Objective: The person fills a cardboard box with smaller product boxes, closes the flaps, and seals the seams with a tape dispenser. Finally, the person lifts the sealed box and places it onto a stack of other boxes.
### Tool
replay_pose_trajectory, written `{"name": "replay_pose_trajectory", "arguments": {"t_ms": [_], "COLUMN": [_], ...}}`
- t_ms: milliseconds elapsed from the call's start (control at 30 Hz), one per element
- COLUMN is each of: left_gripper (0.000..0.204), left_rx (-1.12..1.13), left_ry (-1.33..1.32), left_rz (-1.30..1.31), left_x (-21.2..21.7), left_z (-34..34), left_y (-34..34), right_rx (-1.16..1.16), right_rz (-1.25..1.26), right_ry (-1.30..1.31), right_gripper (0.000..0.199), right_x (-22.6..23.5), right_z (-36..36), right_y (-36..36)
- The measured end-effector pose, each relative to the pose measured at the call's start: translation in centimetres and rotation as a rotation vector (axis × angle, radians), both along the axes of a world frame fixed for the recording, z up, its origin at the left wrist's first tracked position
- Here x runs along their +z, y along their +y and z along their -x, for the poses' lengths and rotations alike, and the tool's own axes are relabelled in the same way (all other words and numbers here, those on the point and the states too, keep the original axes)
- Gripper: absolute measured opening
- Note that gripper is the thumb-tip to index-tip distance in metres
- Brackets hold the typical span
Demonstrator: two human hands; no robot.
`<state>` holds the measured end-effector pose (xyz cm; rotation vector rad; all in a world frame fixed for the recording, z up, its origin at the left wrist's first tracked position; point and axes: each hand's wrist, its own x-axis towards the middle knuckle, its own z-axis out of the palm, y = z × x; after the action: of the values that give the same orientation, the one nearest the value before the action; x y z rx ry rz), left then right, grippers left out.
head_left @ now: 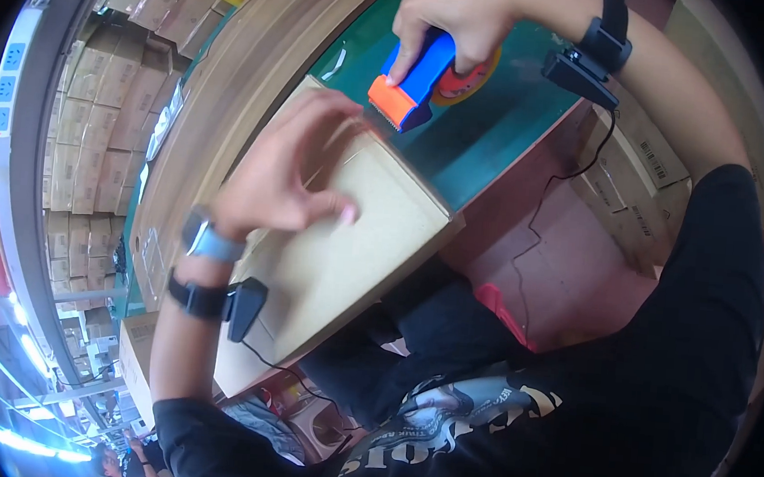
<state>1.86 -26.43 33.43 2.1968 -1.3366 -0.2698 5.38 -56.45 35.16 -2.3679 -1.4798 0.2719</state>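
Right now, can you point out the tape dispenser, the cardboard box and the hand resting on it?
tape dispenser [417,80], head view, on its blue handle.
cardboard box [354,254], head view, on its bare top face.
left hand [284,172], head view, on the back of the hand.

Black short-sleeved T-shirt [620,410] with a pale printed design at the lower middle of the frame. Each wrist carries a black strap with a small black box — the left [246,307] trailing a thin cable — plus a grey-blue watch [207,241].
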Motion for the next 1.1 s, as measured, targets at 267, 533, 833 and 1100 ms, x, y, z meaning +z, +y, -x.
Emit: {"name": "replay_pose_trajectory", "arguments": {"t_ms": [267, 533, 833, 1100], "left_gripper": [0.062, 0.045, 0.061, 0.087], "left_rx": [-0.188, -0.257, -0.049, 0.056], "left_ry": [-0.26, -0.239, -0.2, -0.313], "left_rz": [-0.066, -0.034, -0.495, -0.18], "left_x": [-1.6, -1.4, 0.8, -1.8], "left_z": [-0.4, -1.2, 0.9, 12.8], "left_y": [-0.4, -2.7, -4.3, 2.4], "right_rx": [-0.141, -0.186, -0.645, -0.816], "right_rz": [0.161, 0.447, 0.686, -0.342], "right_ry": [-0.197, -0.61, -0.304, 0.753], "right_gripper": [0.041, 0.014, 0.037, 0.045], "right_x": [-1.5, 1.3, -1.5, 2.0], "right_z": [2.3, 7.4, 4.7, -5.6], "right_y": [1.0, 7.5, 2.7, 6.3]}}
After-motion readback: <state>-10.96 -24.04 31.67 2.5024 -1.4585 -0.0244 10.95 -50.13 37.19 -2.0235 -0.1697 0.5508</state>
